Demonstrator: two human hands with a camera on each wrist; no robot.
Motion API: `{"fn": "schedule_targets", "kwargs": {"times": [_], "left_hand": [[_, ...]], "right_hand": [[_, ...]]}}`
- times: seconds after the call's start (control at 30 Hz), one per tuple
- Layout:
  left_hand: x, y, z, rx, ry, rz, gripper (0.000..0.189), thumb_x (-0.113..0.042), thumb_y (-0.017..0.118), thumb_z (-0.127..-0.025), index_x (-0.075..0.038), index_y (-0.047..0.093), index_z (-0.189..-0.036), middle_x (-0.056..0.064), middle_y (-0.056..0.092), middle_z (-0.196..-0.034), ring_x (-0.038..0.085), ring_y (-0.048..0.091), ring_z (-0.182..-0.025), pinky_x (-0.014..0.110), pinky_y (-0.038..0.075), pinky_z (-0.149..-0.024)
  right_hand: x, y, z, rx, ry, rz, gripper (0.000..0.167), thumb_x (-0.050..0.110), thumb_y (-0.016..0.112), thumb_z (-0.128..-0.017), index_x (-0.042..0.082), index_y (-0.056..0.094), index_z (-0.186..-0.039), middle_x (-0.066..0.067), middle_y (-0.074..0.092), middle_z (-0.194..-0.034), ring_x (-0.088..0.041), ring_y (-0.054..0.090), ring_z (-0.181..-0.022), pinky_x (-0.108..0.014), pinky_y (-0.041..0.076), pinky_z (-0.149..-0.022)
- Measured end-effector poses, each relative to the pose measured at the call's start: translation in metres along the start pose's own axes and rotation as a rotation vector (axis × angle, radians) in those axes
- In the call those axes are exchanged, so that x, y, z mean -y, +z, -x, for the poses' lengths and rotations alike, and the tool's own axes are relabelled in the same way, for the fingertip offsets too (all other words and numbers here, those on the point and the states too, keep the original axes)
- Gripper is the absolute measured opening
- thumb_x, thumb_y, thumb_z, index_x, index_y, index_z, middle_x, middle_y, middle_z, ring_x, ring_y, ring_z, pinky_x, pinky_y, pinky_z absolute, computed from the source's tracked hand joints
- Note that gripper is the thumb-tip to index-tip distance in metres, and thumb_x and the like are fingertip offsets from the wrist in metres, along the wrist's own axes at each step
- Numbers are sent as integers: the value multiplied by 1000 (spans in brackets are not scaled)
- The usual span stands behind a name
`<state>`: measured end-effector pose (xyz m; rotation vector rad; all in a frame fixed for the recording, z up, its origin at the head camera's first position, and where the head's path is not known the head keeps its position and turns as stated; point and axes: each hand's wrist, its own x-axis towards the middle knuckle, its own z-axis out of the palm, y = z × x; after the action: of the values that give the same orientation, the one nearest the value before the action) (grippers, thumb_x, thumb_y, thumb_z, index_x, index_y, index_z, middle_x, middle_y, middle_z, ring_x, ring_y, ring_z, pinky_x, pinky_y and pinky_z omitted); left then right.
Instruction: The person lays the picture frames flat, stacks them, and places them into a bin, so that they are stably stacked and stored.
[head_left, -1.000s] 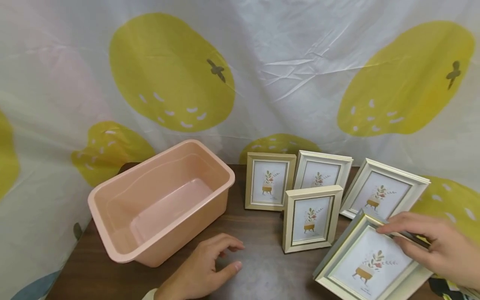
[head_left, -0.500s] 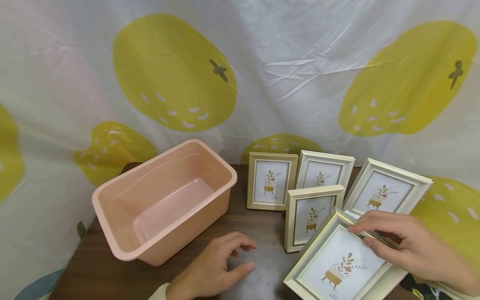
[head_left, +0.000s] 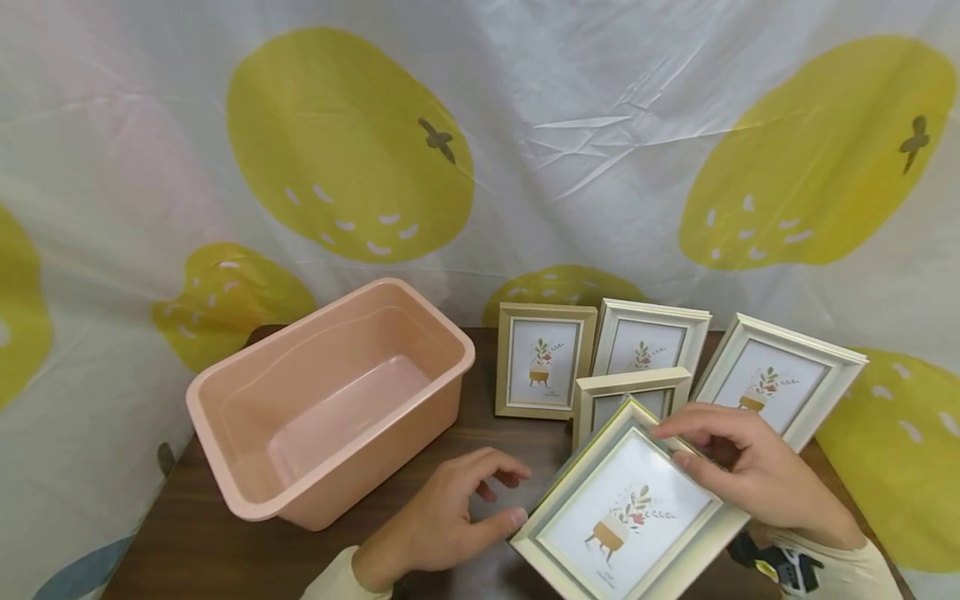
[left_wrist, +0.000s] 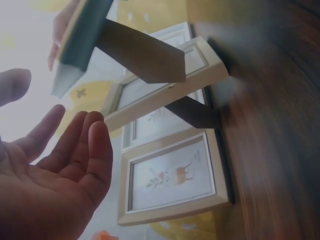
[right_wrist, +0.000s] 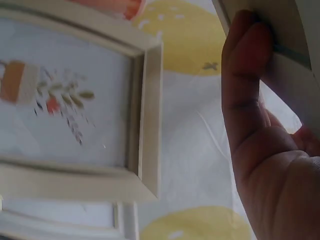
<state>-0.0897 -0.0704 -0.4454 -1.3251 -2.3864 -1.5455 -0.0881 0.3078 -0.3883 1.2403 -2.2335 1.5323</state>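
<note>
My right hand [head_left: 738, 462] grips a cream picture frame [head_left: 626, 521] by its upper right edge and holds it tilted over the front of the table. The frame's print shows a plant in an orange pot. In the left wrist view its blue-green side [left_wrist: 82, 42] and fold-out stand [left_wrist: 142, 52] show. My left hand [head_left: 457, 512] is relaxed and holds nothing, its fingers close to the frame's left corner. Behind the held frame stands a cream picture frame [head_left: 630, 383], partly covered by it. Further back are a tan frame [head_left: 546, 402] and two white frames [head_left: 652, 315].
A pink plastic bin [head_left: 360, 454] stands on the left of the dark wooden table [head_left: 202, 550], with nothing inside it. A white curtain [head_left: 570, 100] with large yellow fruit prints hangs behind the table.
My right hand has carried the picture frame leftward, so it now covers much of the front standing frame. My left hand has shifted slightly right toward it.
</note>
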Motion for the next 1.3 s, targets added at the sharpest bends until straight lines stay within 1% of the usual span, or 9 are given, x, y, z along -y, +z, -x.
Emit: {"fn": "schedule_targets", "kwargs": {"times": [0.23,0.4,0.5,0.63,0.73,0.8,0.9,1.1,1.3], "left_hand": [[3,3,-10,37,-69,76,40,-28,69,-101,-18,62,-138,1,68,-133,17,67,-119,28,62,-89],[9,7,-14,96,-82,141,52,-31,69,-99,-17,54,-147,2,63,-146,19,64,-129,31,59,-101],[14,10,-15,114,-40,176,58,-30,69,-97,-14,51,-150,6,63,-146,18,64,-129,34,57,-106],[19,14,-14,132,18,198,62,-30,68,-97,-11,48,-152,9,67,-140,15,65,-126,35,54,-110],[21,15,-13,152,30,206,62,-30,67,-97,-11,47,-153,8,68,-137,13,64,-126,34,52,-112],[22,16,-13,163,32,213,62,-31,66,-97,-10,47,-153,8,67,-139,13,63,-128,35,51,-113],[21,16,-12,160,44,216,63,-30,66,-97,-10,46,-153,10,65,-143,15,62,-132,37,50,-115],[19,15,-11,120,60,193,65,-28,67,-97,-10,45,-155,11,62,-144,16,63,-129,36,54,-110],[14,12,-7,63,-9,133,68,-28,68,-98,-11,44,-159,8,62,-145,13,63,-123,33,57,-101]], "right_hand": [[-11,21,-2,-11,58,-166,56,-34,54,-82,-4,69,-127,-7,72,-119,-10,67,-81,-24,57,-55],[-16,31,-4,-23,61,-215,56,-34,53,-82,-4,70,-127,-9,71,-123,-11,72,-94,-27,62,-61],[-17,35,-5,-40,51,-219,56,-34,53,-82,-4,70,-126,-8,72,-123,-10,71,-98,-27,61,-62],[-21,38,-5,-54,28,-239,57,-35,53,-81,-4,70,-125,-9,72,-124,-10,70,-102,-25,60,-66],[-23,40,-4,-62,16,-251,57,-36,52,-80,-5,70,-124,-11,72,-124,-12,70,-107,-24,61,-71],[-24,40,-3,-73,21,-257,57,-35,52,-80,-5,71,-124,-11,72,-124,-11,70,-105,-23,61,-71],[-23,39,-2,-101,57,-257,54,-34,53,-82,-5,71,-123,-10,73,-124,-10,71,-101,-25,61,-68],[-22,37,2,-152,201,-206,48,-29,55,-87,1,74,-120,4,74,-124,-7,73,-89,-27,61,-62],[-28,37,5,-191,245,-179,46,-27,58,-88,3,75,-119,7,74,-124,-5,72,-85,-24,60,-62]]}}
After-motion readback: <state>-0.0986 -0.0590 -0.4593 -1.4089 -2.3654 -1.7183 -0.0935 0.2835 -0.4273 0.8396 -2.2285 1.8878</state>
